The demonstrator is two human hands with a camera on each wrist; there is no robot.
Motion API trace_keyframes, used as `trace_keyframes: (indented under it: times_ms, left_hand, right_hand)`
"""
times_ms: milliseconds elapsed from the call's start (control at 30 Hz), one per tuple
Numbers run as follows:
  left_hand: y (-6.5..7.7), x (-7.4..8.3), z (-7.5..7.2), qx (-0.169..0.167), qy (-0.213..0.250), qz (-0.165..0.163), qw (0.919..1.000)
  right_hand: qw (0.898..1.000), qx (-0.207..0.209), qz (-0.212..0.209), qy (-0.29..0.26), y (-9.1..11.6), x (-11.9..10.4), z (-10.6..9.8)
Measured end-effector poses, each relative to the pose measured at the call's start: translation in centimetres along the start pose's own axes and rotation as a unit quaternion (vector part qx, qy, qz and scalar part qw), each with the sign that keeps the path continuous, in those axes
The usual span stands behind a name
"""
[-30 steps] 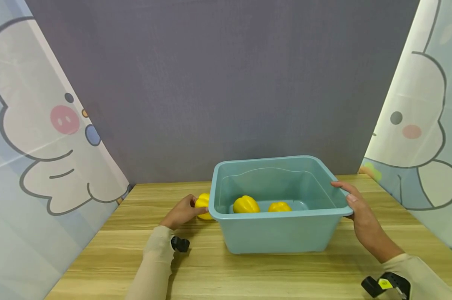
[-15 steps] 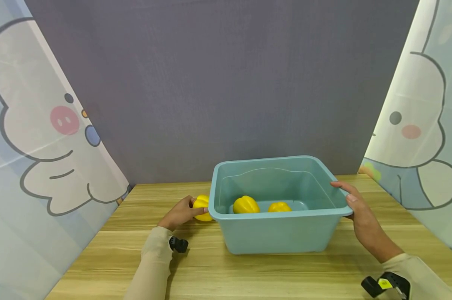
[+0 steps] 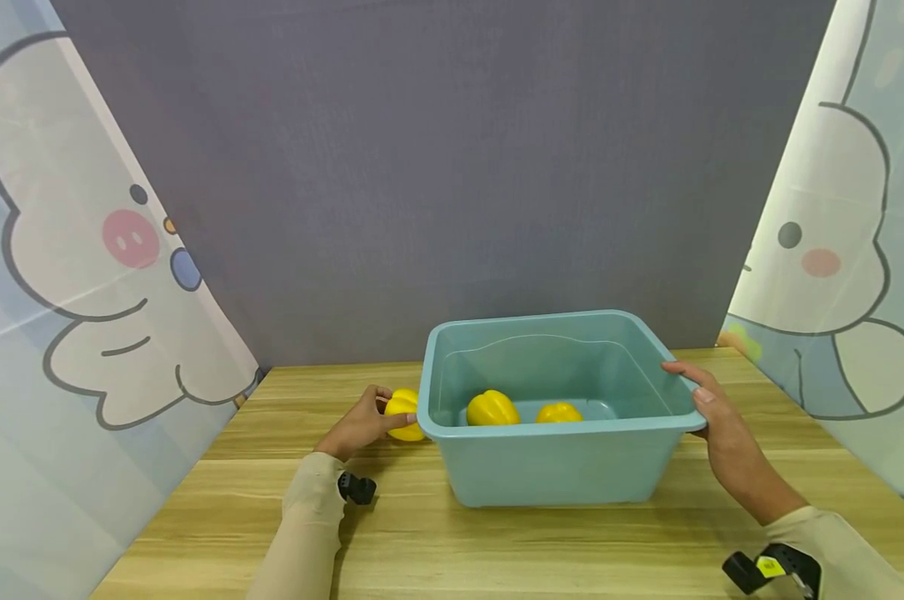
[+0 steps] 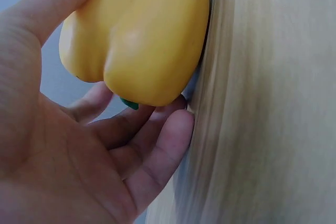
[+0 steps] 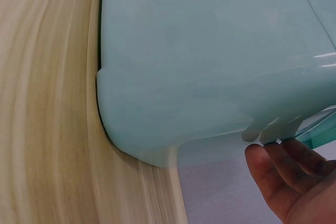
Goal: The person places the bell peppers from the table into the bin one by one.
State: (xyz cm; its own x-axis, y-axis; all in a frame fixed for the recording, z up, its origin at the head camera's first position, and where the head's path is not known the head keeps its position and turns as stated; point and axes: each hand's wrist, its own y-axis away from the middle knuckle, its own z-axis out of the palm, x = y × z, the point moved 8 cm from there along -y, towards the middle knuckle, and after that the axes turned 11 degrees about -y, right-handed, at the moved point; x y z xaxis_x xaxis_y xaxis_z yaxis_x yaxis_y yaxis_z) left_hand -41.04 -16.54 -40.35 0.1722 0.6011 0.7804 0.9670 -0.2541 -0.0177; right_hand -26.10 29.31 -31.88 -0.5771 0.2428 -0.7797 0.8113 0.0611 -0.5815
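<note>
A yellow bell pepper (image 3: 404, 414) rests on the wooden table, close against the left side of a light blue plastic tub (image 3: 556, 467). My left hand (image 3: 359, 425) holds this pepper (image 4: 152, 40), thumb along its near side and fingers curled round the stem end, where a bit of green shows. With my right hand (image 3: 725, 429) I grip the tub's right rim near the front corner. In the right wrist view, fingertips (image 5: 257, 156) touch the tub's wall under the rim. Inside the tub lie two more yellow peppers, one at left (image 3: 492, 408) and one nearer the middle (image 3: 560, 412).
The wooden table (image 3: 571, 550) extends in front of the tub and to both sides. A dark grey panel (image 3: 452, 183) stands behind it. Cartoon-printed curtains (image 3: 62, 250) flank the table on left and right.
My left hand and the pepper have shifted slightly left, and the fingers behind the pepper have spread a little. The right hand and tub have stayed in place.
</note>
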Motion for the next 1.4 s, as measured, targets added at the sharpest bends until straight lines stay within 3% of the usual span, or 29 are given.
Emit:
trace_keyframes:
  times_ms: [433,1400]
  left_hand:
    - [0.1,0.42,0.3,-0.036,-0.008,0.027,0.999]
    - [0.1,0.09,-0.11,-0.018,-0.015,0.017,0.9996]
  right_hand:
    - [1.0,0.001,0.0,0.003,0.1,-0.02,-0.04]
    - [1.0,-0.002,-0.001,0.0,-0.02,0.64,-0.09]
